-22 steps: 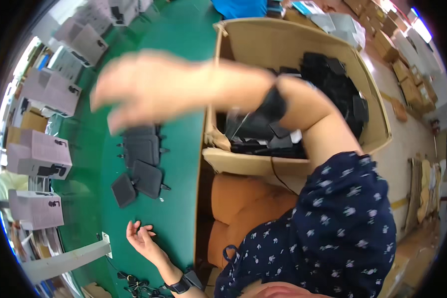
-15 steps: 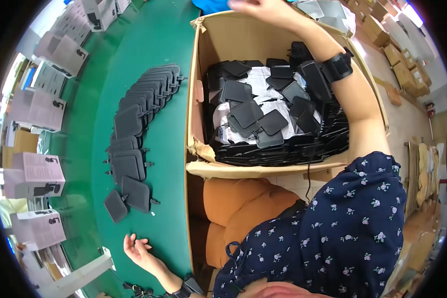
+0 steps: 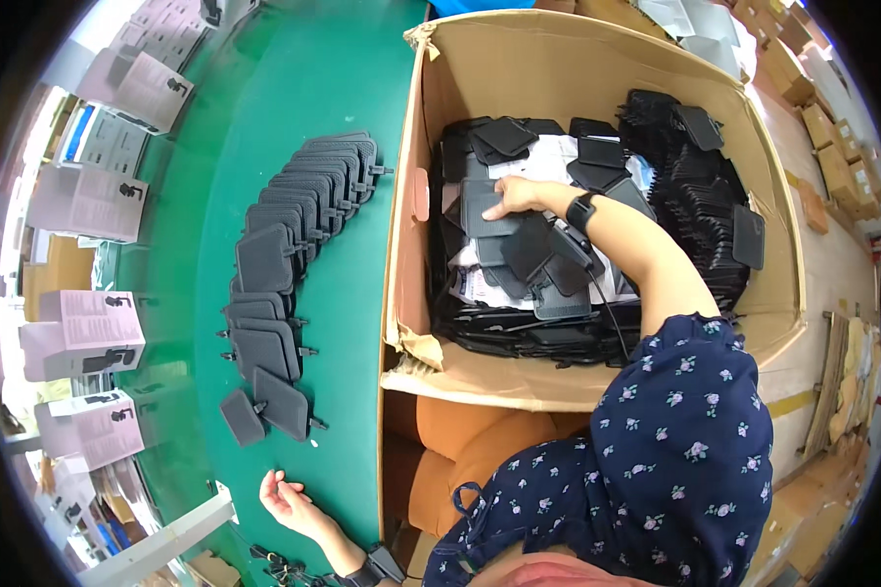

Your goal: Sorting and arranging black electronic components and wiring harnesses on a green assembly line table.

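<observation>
My right hand [image 3: 519, 196] reaches into a big cardboard box [image 3: 499, 386], its thumb and fingers closed on the right edge of a black flat panel [image 3: 478, 217] with rounded corners. Around it lie several loose panels of the same kind, over whitish crumpled sheets [image 3: 472, 286]. My left hand [image 3: 289, 503] rests near the table's front, fingers loosely curled and apart, holding nothing. Beyond it on the green table, a smaller black panel [image 3: 242, 418] lies beside a larger one [image 3: 282, 405]. A curved, overlapping row of black panels [image 3: 308, 201] with short stems extends from there.
Several white-and-pink printed cartons [image 3: 93, 333] line the far left of the green table [image 3: 264, 108]. A white metal bar [image 3: 166, 536] and black cables [image 3: 282, 567] sit near its front left. Dense black panels [image 3: 695, 196] fill the box's right side. Stacked cartons [image 3: 837, 157] stand beyond.
My right hand has come down from above the box's far edge to a panel inside. The view has shifted slightly. My left hand stays nearly in place.
</observation>
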A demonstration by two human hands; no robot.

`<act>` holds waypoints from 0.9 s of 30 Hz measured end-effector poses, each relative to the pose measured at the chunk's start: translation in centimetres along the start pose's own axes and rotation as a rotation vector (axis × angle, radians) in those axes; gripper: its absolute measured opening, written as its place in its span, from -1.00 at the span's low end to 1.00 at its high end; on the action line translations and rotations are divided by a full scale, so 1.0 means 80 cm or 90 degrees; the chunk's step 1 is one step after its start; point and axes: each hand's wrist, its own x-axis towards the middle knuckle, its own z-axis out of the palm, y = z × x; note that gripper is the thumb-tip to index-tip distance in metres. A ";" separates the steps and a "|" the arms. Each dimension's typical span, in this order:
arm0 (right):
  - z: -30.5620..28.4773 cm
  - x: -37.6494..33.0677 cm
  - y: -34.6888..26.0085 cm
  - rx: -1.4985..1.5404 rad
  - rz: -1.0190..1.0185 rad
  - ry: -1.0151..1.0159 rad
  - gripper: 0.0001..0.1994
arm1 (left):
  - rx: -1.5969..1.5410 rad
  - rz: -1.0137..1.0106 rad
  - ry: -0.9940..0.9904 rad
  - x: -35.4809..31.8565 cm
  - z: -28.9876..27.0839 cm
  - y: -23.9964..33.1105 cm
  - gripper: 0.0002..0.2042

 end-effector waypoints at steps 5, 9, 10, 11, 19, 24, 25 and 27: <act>-0.023 0.022 0.019 0.331 -0.007 0.276 -0.24 | 0.002 0.028 0.033 -0.001 -0.009 -0.012 -0.83; -0.104 0.072 0.124 0.511 0.131 0.387 -0.47 | 0.054 0.064 -0.010 -0.001 0.021 -0.014 -0.83; -0.094 0.083 0.116 0.513 0.133 0.376 -0.47 | 0.085 0.068 -0.004 0.000 0.019 -0.016 -0.83; -0.078 0.095 0.078 0.592 0.158 0.360 -0.48 | 0.100 0.073 0.018 0.002 0.002 -0.011 -0.83; -0.028 0.124 0.042 1.030 0.166 0.550 -0.54 | 0.152 0.096 0.008 0.003 0.011 -0.003 -0.83; -0.006 0.099 0.004 1.028 -0.077 0.347 -0.58 | 0.187 0.083 0.031 0.002 -0.003 -0.002 -0.83; -0.010 0.094 0.005 0.894 -0.072 0.332 -0.56 | 0.194 0.084 0.033 0.002 -0.002 -0.004 -0.83; 0.001 0.070 -0.033 0.673 -0.037 0.280 -0.38 | 0.208 0.090 0.042 0.001 -0.008 0.002 -0.83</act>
